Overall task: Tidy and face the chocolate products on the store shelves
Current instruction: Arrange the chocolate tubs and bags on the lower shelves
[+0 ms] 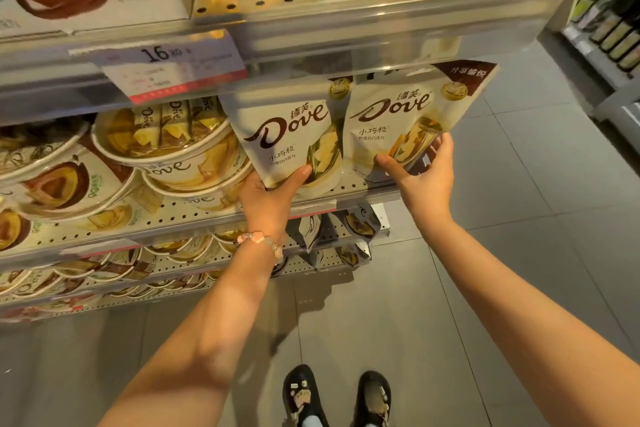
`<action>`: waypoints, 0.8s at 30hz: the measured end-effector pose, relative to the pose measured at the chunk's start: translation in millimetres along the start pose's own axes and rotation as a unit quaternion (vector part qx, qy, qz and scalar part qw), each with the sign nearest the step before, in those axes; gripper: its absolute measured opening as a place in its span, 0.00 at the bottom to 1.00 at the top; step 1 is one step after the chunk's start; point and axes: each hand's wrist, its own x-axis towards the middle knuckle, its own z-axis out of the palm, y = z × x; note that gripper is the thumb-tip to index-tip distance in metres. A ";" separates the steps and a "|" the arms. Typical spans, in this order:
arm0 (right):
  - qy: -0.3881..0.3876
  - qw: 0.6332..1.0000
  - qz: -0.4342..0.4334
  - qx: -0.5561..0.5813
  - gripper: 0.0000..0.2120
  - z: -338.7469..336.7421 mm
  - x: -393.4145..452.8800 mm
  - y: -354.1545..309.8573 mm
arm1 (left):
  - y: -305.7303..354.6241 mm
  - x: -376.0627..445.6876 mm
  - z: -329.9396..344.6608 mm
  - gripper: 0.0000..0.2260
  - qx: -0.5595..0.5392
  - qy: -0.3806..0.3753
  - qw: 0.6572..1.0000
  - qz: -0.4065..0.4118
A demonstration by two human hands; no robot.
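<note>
The person's left hand (pixel 268 199) and right hand (pixel 420 172) each pinch 1 soft, light Dove pouch (pixel 287 135) (pixel 398 121) by its lower corner at the shelf's front edge (pixel 367 196), thumbs in front.

Grey floor tiles (pixel 519 218) fill the aisle, with a pair of dark decorated shoes (pixel 337 395) at the lower edge. A price label (pixel 173 68) reading "16" hangs on a rail at upper left. A second shelving unit (pixel 609 31) with dark packages stands at far right.
</note>
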 end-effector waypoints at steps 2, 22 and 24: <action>0.011 1.000 -0.012 0.009 0.42 2.5 0.1 1.3 | -3.7 1.0 -3.4 0.16 0.001 -0.012 1.000 0.024; 0.080 0.963 -0.241 0.089 0.49 5.7 -12.4 69.4 | -96.2 -8.3 -23.8 0.31 0.231 0.085 0.827 0.505; 0.111 0.942 -0.301 0.096 0.42 9.1 -20.9 95.7 | -117.8 -6.1 -28.0 0.29 0.194 0.066 0.853 0.481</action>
